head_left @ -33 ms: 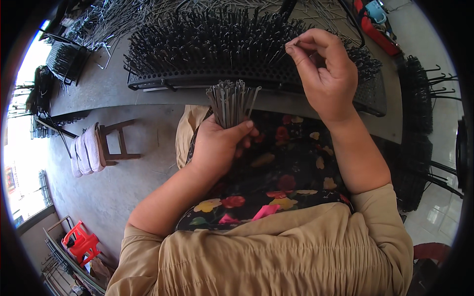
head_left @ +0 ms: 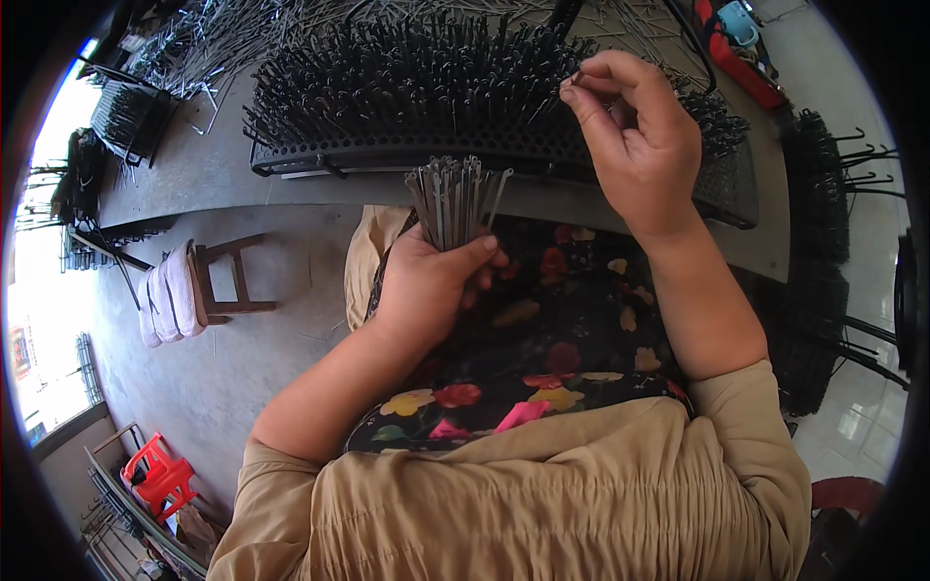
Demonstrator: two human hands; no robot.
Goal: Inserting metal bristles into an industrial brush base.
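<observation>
Grey surface [head_left: 184, 184] spans the far half, left to right. On it: a black perforated rack [head_left: 387, 157] packed w/ dark hooked rods [head_left: 417, 82], approx. upright; loose thin rods [head_left: 223, 39] heaped far left; a smaller rack [head_left: 131, 121] of rods, also left. Room: bare grey floor [head_left: 300, 310] at left, w/ a wooden stool [head_left: 237, 276] bearing a striped towel [head_left: 170, 300] &, nearer, a red plastic chair [head_left: 160, 474]; pale tiled floor [head_left: 862, 436] at right; red case [head_left: 760, 87] w/ a blue cup [head_left: 738, 24], far right. Flowered cloth [head_left: 542, 310] covers the lap.

Left hand [head_left: 431, 281]: wrapped round a bundle of metal rods [head_left: 450, 203], on the near side of the rack, approx. mid-scene. Bundle's long axis runs near–far; looped ends point far, fanning slightly, w/ the outermost rod on the right leaning right. Right hand [head_left: 644, 145]: raised at the rack's right part, thumb & forefinger pinched tog.; cannot tell if anything is gripped btwn them, detail too small.
</observation>
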